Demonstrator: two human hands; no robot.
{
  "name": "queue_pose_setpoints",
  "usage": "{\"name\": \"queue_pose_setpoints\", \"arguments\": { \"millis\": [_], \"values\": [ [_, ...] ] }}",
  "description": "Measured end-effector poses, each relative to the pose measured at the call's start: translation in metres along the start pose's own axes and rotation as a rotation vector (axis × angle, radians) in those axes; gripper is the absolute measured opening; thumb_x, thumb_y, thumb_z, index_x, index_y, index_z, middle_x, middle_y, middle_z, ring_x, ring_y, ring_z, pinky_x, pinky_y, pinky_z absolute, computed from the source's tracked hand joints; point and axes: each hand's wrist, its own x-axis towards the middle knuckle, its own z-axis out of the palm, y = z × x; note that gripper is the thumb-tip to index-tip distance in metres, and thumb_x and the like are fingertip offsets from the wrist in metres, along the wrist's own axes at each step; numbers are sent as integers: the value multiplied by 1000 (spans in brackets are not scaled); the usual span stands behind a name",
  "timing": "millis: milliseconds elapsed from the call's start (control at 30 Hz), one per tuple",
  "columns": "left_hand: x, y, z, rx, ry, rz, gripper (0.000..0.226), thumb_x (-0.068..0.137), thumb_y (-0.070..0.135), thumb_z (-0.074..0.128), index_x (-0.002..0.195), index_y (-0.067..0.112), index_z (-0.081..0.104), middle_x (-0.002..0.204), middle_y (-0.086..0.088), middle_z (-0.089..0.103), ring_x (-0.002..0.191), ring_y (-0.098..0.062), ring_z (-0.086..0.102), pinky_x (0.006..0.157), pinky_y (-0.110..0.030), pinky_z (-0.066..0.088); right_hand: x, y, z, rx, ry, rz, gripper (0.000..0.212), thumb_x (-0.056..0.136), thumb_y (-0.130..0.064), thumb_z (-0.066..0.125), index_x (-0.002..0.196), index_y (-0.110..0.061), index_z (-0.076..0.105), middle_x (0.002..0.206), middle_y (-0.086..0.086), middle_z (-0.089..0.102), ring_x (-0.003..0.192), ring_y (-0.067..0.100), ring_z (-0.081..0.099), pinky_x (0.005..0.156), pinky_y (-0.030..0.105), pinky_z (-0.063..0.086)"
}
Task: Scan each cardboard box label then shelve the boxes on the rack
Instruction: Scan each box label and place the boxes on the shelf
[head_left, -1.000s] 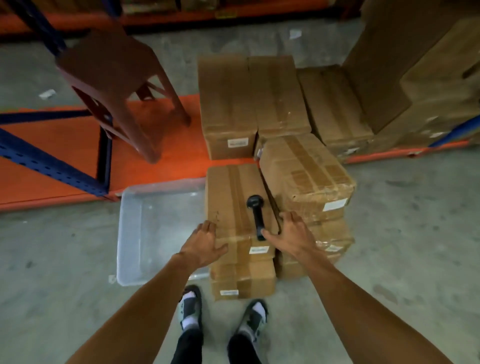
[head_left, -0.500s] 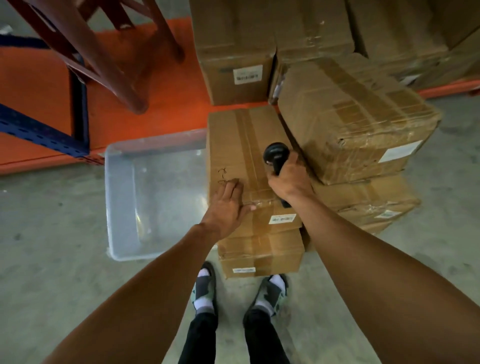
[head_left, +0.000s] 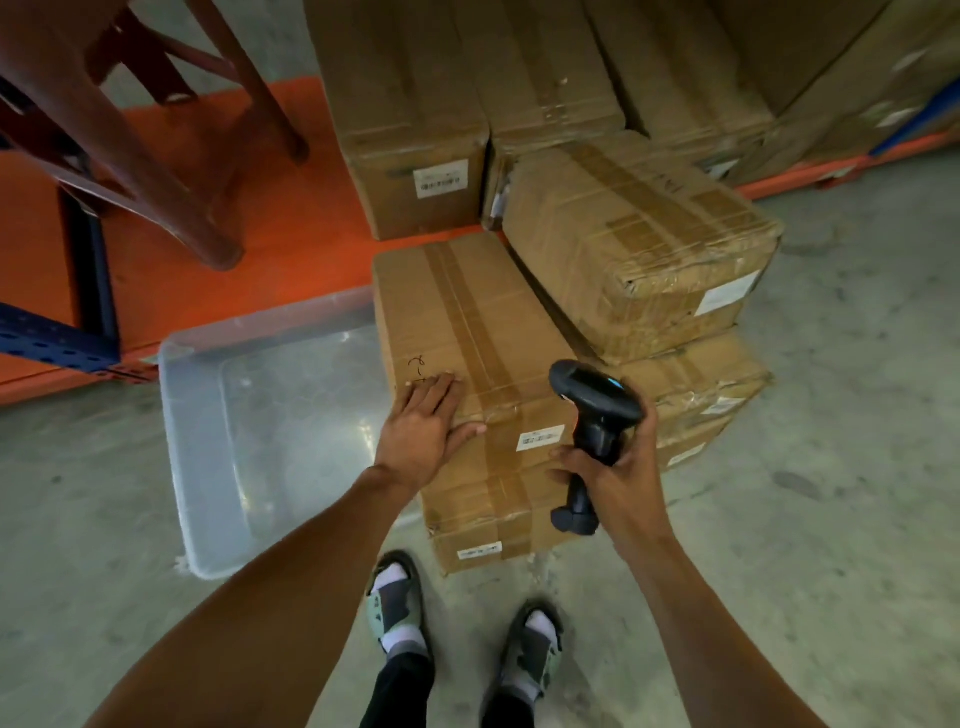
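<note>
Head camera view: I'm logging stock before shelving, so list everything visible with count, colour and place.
cardboard boxes: at least eight, brown; floor stacks in the centre, others on the rack behind
barcode labels: several, white; box front faces
barcode scanner: one, black; in right hand
plastic bin: one, clear; floor, left of stack
stool: one, reddish-brown; on rack deck
rack deck: orange, blue frame
sandals: two, greenish, over white socks
left hand: flat on top box
right hand: holds scanner
</note>
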Motion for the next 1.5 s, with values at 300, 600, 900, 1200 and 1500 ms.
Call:
{"name": "queue_pose_setpoints", "arguments": {
  "millis": [300,600,900,1200,1500],
  "values": [
    [8,-25,21,-23,145,51,79,85,78,36,144,28,53,145,-2,50,139,-27,40,116,-65,21,-27,61,-15,-8,114,-74,57,86,-25,69,135,-41,47,122,9,66,76,32,63,68,46,60],
    [14,-31,19,-139,14,-78,98,66,100,31,149,48,36,159,12,35,147,-21,30,109,-63,40,-24,106,-24,-242,100,-227,54,91,-50,74,138,-40,51,121,-13,70,108,0,69,80,13,56],
    [13,-31,23,-138,15,-93,91,68,98,37,148,54,32,159,15,34,148,-19,28,109,-65,39,-19,115,-23,-318,37,-193,53,84,-57,71,128,-63,41,116,-39,62,102,-9,67,79,15,59],
    [13,-31,23,-130,21,-93,91,69,98,35,148,53,33,160,16,33,149,-18,27,110,-63,38,-18,116,-23,-300,65,-211,56,83,-48,74,129,-56,44,112,-39,63,99,-5,70,76,17,60],
    [14,-28,17,-100,-86,-126,97,67,97,36,152,52,23,163,19,21,152,-15,15,113,-64,32,-23,114,-22,-263,65,-192,56,83,-48,75,133,-46,49,115,-16,71,100,-5,70,75,11,56]
  ]
}}
